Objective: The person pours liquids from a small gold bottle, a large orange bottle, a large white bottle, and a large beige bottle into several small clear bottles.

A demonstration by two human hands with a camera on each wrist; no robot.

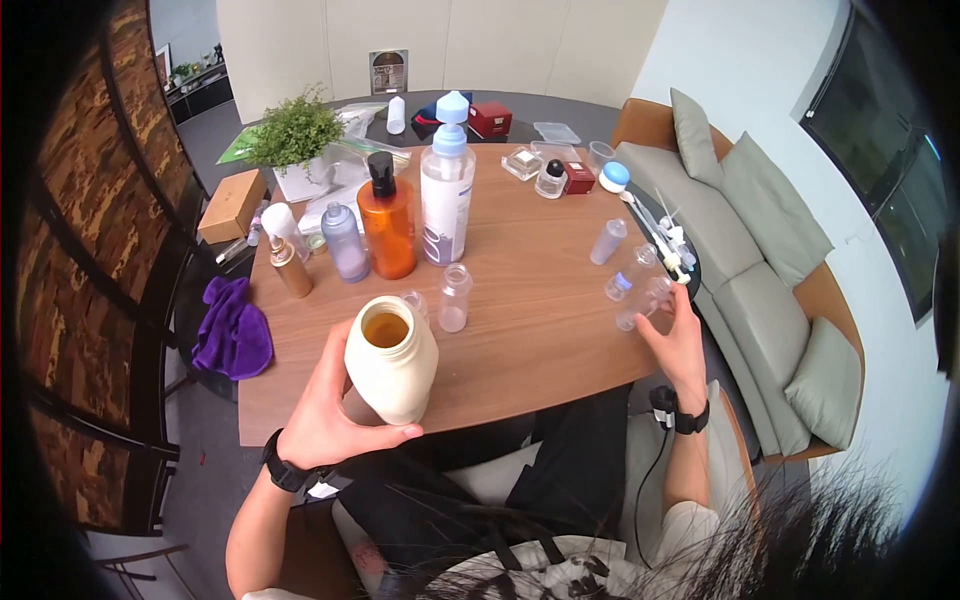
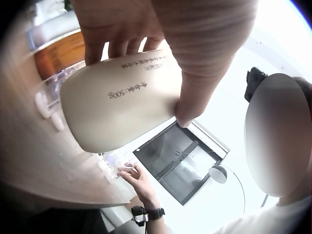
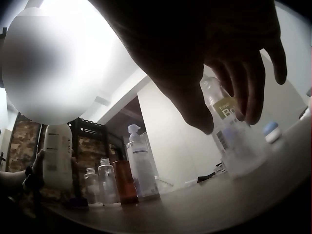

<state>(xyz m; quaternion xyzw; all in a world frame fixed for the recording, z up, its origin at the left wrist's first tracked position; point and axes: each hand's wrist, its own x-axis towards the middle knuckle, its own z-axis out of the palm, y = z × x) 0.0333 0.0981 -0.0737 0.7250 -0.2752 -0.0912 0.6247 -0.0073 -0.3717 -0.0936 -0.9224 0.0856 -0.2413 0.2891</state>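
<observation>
My left hand grips a cream-coloured bottle above the table's front edge. The bottle has no cap, and amber shows inside its neck. Dark printing with "500g" marks its side in the left wrist view. At the table's right side, my right hand has thumb and fingers around a small clear bottle, which bears a green label and stands on the tabletop in the right wrist view. Beyond that hand are another small clear bottle and a frosted one. A clear bottle stands right of the cream bottle.
Behind the cream bottle stand an amber bottle, a tall blue-pump bottle, a lavender bottle and a gold bottle. A potted plant, a purple cloth and a blue-lidded jar lie farther out. A sofa borders the right.
</observation>
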